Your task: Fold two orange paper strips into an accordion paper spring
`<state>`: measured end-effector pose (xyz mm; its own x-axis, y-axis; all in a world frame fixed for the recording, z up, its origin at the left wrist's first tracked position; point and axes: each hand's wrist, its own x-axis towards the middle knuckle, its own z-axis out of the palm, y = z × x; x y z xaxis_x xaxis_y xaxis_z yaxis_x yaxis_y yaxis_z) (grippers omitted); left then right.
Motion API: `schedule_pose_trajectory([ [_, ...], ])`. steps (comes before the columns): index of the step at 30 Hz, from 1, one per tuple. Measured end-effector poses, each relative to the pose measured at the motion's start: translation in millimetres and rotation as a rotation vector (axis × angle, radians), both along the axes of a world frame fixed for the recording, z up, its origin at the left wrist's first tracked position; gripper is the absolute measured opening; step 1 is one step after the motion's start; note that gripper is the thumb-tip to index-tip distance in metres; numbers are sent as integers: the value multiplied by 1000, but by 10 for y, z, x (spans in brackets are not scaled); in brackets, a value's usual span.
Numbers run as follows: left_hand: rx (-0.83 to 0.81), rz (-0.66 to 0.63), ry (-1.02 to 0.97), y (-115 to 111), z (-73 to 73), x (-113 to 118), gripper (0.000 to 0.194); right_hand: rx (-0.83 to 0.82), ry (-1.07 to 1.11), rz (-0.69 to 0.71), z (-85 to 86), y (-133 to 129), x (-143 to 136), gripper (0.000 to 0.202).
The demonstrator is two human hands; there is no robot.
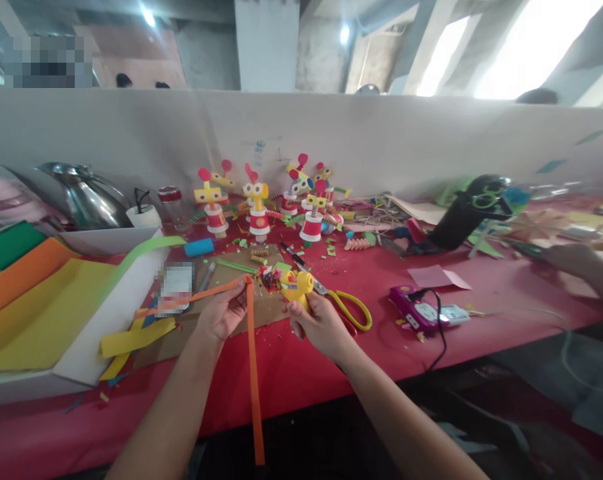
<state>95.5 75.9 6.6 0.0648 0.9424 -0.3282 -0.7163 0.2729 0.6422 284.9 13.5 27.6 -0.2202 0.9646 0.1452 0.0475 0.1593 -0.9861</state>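
My left hand pinches two orange paper strips where they meet at a corner. One strip hangs down past the table's front edge; the other runs left across the table. In my right hand is a yellow hot glue gun, its nozzle end pointing left at the pinched corner. Coloured scraps cling around that nozzle end, which hides the tip. Just beyond my right hand lie scissors with yellow handles. A brown cardboard sheet is under both hands.
Several paper-cup figures stand along the back. A white box of coloured paper sits left, with a steel jug behind. A purple power strip and a black holder are right. Another person's hand reaches in at far right.
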Motion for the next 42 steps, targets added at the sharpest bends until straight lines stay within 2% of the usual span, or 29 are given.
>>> schedule_pose_trajectory([
  [7,40,25,9,-6,-15,16,17,-30,-39,-2,-11,34,-66,33],
  [20,21,38,36,-32,63,58,21,-27,-91,-22,-88,34,7,34],
  [26,29,41,21,0,15,27,17,-19,-81,-43,-113,48,30,34],
  [30,44,92,25,17,-28,22,14,1,-82,-37,-73,63,54,38],
  [33,59,149,50,20,-34,30,13,94,-293,-145,-21,135,212,39],
  [37,89,168,118,23,-45,35,13,231,-858,-407,-38,352,667,33],
  [39,92,167,151,28,-61,33,15,155,-1122,-496,-97,468,922,35],
  [42,87,171,165,37,-87,30,16,63,-1349,-507,-190,571,1172,32],
])
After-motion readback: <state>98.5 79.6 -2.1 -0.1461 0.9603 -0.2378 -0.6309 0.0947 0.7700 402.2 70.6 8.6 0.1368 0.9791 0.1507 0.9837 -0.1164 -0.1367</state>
